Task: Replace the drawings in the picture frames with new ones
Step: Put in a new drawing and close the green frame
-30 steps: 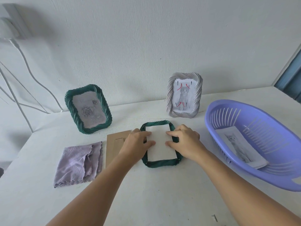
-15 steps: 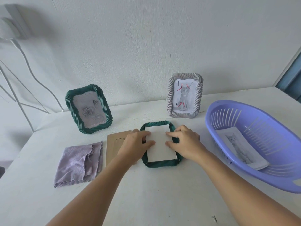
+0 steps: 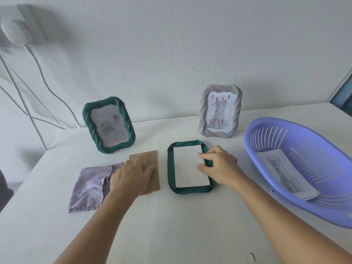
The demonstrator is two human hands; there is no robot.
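Moved off the face-down green frame mid-table, the left hand now lies open and flat on the brown backing board beside it, while the right hand's fingertips press, gripping nothing, the white paper inside that frame.

Basket cut by right edge; board partly under left hand.
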